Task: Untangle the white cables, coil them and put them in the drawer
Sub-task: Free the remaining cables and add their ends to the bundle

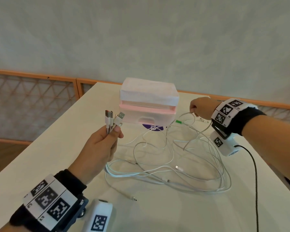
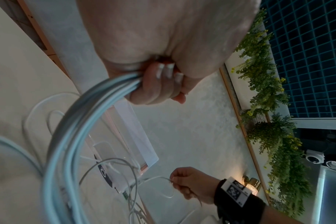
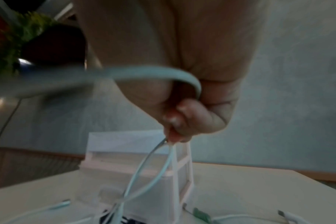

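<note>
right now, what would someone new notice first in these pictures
The tangle of white cables sprawled over the table in front of the pink drawer box draws the eye first. The left hand grips a bunch of USB plugs held upright, while the right hand pinches one cable loop beside the box.

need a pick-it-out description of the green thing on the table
Start at the pink-and-white drawer unit at the table's far end. Just off its front right corner, among the white cables, lies a small green connector. It is the only green item there; the other plugs are white or metallic.
</note>
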A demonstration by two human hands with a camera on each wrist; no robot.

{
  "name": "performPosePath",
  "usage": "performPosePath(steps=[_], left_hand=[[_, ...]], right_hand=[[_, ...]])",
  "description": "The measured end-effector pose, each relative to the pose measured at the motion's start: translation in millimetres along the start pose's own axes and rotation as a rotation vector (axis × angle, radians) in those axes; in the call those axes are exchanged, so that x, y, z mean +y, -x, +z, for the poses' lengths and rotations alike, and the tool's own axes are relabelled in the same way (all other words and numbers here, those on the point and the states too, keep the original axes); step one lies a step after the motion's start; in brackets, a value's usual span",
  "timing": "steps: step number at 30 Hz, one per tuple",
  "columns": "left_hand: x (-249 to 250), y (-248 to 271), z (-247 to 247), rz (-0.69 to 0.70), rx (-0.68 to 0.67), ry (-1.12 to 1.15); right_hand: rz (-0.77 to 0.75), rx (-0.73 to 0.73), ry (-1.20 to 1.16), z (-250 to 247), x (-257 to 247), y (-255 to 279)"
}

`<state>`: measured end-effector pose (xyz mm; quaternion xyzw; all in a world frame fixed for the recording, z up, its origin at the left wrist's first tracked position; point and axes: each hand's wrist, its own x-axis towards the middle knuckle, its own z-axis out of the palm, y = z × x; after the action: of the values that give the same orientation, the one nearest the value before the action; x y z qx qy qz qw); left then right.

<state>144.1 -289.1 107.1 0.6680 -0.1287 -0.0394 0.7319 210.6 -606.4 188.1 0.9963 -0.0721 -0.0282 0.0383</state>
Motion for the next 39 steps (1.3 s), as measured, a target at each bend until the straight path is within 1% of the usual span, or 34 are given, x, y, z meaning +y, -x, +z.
performPosePath(steps=[4,7,9,11,13,15,18,21,23,26,28,30,33,35,39], left_hand=[[8,1,5,0.008,-0.008,0.000],[15,-5,12,0.037,0.004,-0.081],[21,-12,19,0.070,0.026,-0.142],[27,-21,28,0.092,0.040,-0.179],[31,-33,40,0.104,0.046,-0.227],[33,-45,51,0.119,0.050,-0.252],[30,-63,66,0.098,0.044,-0.285],[28,-73,83,0.092,0.033,-0.335],[28,-75,93,0.098,0.057,-0.352],[26,-75,97,0.142,0.120,-0.376],[22,-75,93,0.180,0.121,-0.336],[18,-72,89,0.179,0.101,-0.296],[11,-73,83,0.173,0.096,-0.311],[7,-75,78,0.155,0.095,-0.366],[-3,-80,66,0.116,0.101,-0.491]], right_hand=[[-0.076,0.061,0.065,-18,-9,23],[-0.135,0.153,0.062,-32,-16,39],[-0.157,0.172,-0.089,-40,-22,50],[-0.165,0.137,-0.346,-45,-28,59],[-0.179,0.132,-0.499,-52,-33,70],[-0.214,0.181,-0.504,-58,-37,80],[-0.280,0.238,-0.499,-66,-41,92],[-0.319,0.209,-0.549,-69,-44,98],[-0.330,0.182,-0.576,-67,-44,98],[-0.297,0.219,-0.607,-63,-40,94],[-0.237,0.263,-0.639,-59,-34,90],[-0.181,0.281,-0.704,-54,-27,85],[-0.134,0.299,-0.812,-46,-22,78],[-0.092,0.375,-0.938,-46,-19,75],[-0.006,0.600,-1.259,-56,0,69]])
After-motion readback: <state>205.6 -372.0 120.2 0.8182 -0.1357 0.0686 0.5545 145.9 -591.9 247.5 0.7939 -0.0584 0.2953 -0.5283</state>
